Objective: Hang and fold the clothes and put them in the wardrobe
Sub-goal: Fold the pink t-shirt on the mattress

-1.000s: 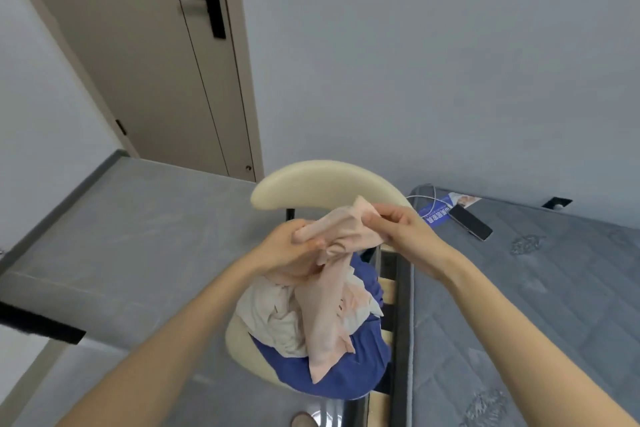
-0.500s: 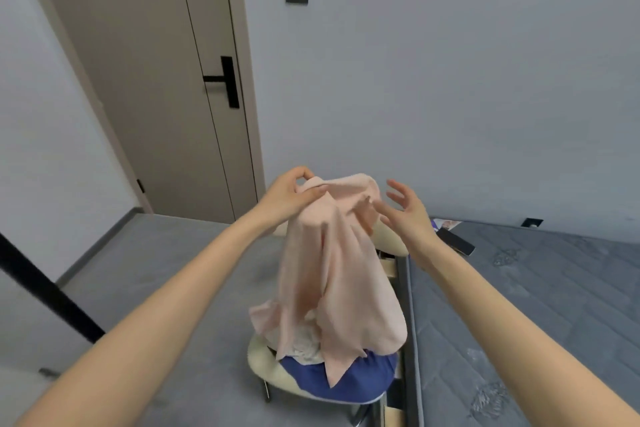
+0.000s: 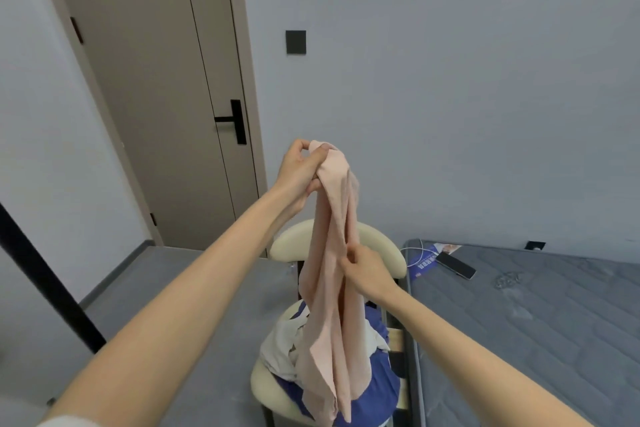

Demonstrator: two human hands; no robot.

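Observation:
A pale pink garment (image 3: 332, 288) hangs in long folds above a cream chair (image 3: 381, 250). My left hand (image 3: 299, 172) is raised high and grips the garment's top end in its curled fingers. Lower down, my right hand (image 3: 367, 270) pinches a fold of the same garment at about mid height. On the chair seat lie a white garment (image 3: 282, 350) and a blue garment (image 3: 381, 392), partly hidden behind the pink cloth.
A grey mattress (image 3: 536, 340) lies to the right with a dark phone (image 3: 455, 265), a white cable and a blue leaflet (image 3: 426, 258) near its corner. A closed beige door (image 3: 156, 97) with a black handle stands at the left. A black bar (image 3: 45, 281) crosses the left edge.
My left hand has lifted the pink garment much higher, so it now hangs long and narrow. My right hand, open half a second ago, has dropped and pinched the cloth at mid height.

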